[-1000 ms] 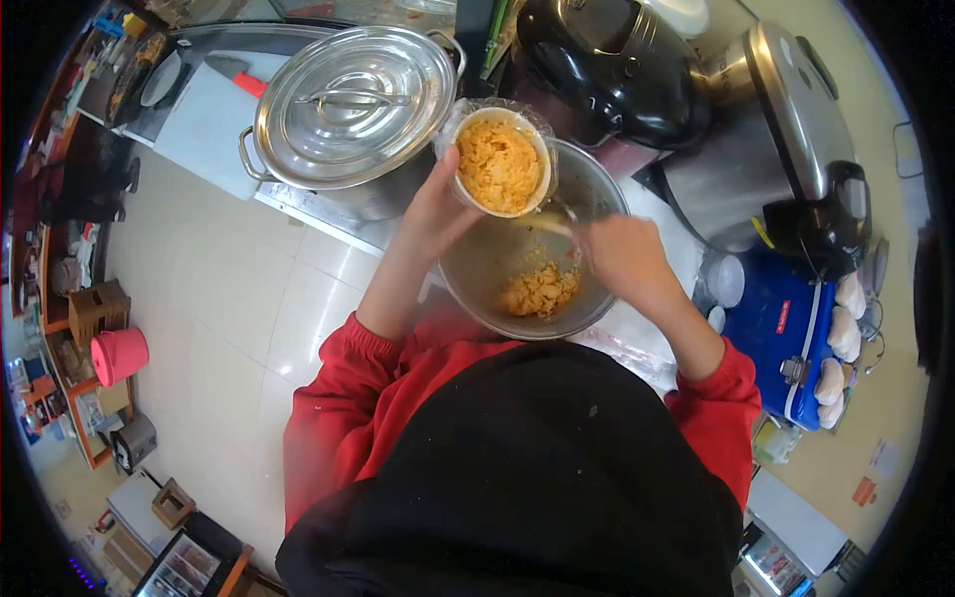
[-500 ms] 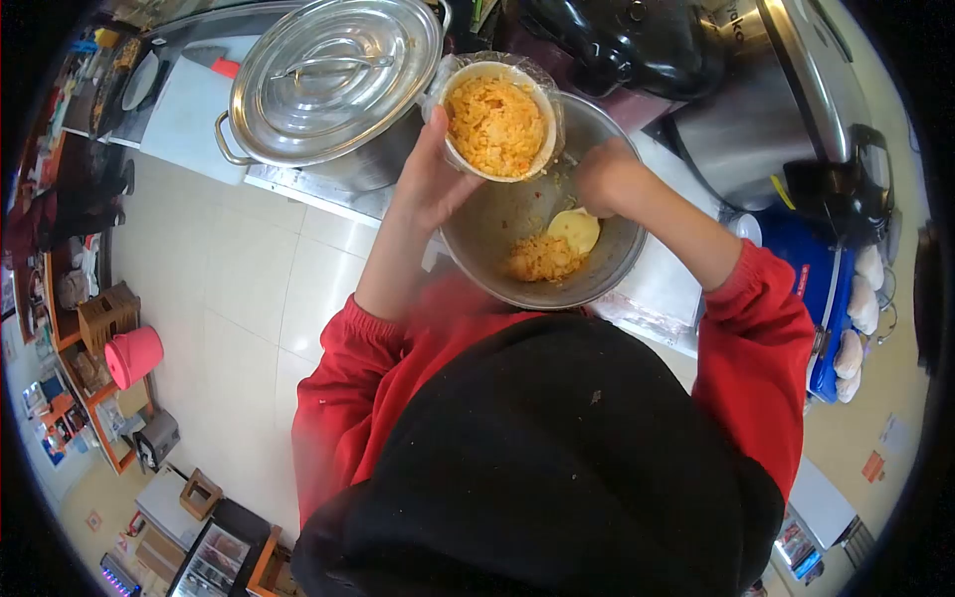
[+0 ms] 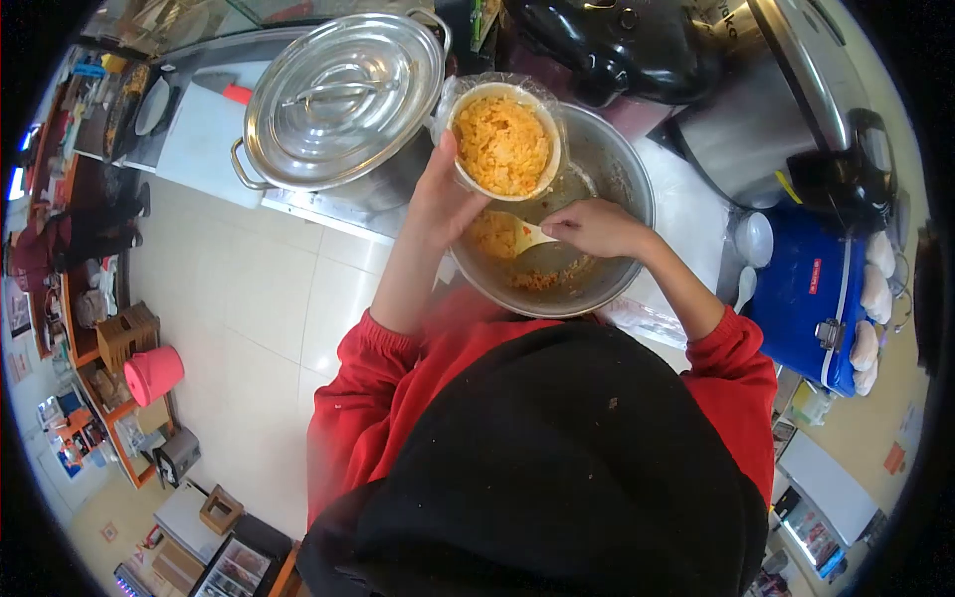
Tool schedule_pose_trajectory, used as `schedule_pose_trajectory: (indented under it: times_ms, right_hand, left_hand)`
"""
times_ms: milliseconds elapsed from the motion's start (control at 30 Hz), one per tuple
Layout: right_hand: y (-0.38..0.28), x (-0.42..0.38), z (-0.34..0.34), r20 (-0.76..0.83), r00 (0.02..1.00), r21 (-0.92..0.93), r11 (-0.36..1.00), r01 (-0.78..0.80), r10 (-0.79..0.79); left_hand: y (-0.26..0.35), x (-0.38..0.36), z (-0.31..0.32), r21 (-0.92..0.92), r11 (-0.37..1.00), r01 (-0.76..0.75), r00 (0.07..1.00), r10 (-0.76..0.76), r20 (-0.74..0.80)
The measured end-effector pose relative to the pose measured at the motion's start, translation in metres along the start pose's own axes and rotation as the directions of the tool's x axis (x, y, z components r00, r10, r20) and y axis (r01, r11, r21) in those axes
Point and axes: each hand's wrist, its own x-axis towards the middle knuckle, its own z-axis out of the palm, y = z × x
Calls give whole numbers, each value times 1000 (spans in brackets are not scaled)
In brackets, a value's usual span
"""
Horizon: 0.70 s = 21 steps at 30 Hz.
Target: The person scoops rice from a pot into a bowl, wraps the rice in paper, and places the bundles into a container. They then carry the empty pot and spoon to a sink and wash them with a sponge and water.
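Observation:
My left hand (image 3: 450, 194) grips a white bowl (image 3: 553, 164) full of orange fried rice (image 3: 502, 144), with clear plastic wrap (image 3: 463, 88) around its rim. The bowl is held over the upper left part of a metal pot (image 3: 637, 184). My right hand (image 3: 597, 229) is closed around the handle of a pale rice paddle (image 3: 529, 237) inside that pot. Rice lies on the paddle's blade, just below the bowl. More loose rice (image 3: 542, 279) clings to the pot's bottom. The bowl hides part of the pot's far side.
A large lidded stockpot (image 3: 343, 104) stands at the left, near a white cutting board (image 3: 209, 139). A black-lidded cooker (image 3: 622, 45) and a steel appliance (image 3: 746, 109) are behind. To the right are a blue cooler (image 3: 801, 298), a stack of white bowls (image 3: 753, 239) and a white spoon (image 3: 746, 287).
My right hand has moved the paddle leftward through the pot, scooping up rice from the bottom. The left hand still holds the filled bowl. The whole view has shifted slightly.

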Motion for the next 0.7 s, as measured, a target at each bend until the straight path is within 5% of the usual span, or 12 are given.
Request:
schedule_pose_trajectory:
  times_ms: [133,167,267,367,467,500,700]
  right_hand:
    - [4,-2,-13,21,992,-25,992,128,-127]
    - [6,-3,-17,26,985,-18,985,171,-171]
    - [1,-18,-40,179,977,80,991,107,-120]
    - [6,-48,-57,151,979,217,971,104,-139]
    - [6,-91,-79,97,992,270,961,57,-86]
    - [5,-106,-85,55,997,269,962,45,-62]
    - [-13,-152,-66,-395,915,389,918,79,88]
  left_hand:
    - [7,2,0,-72,997,-1,993,9,118]
    - [8,1,4,80,997,-14,999,10,48]
    - [14,-3,15,151,988,-38,998,31,46]
    - [12,-5,16,117,990,-83,996,79,38]
    - [3,-11,24,289,944,-160,986,167,1]
    - [0,-15,29,113,984,-140,989,145,-36]
    - [-27,-20,29,406,904,-137,982,178,-66]
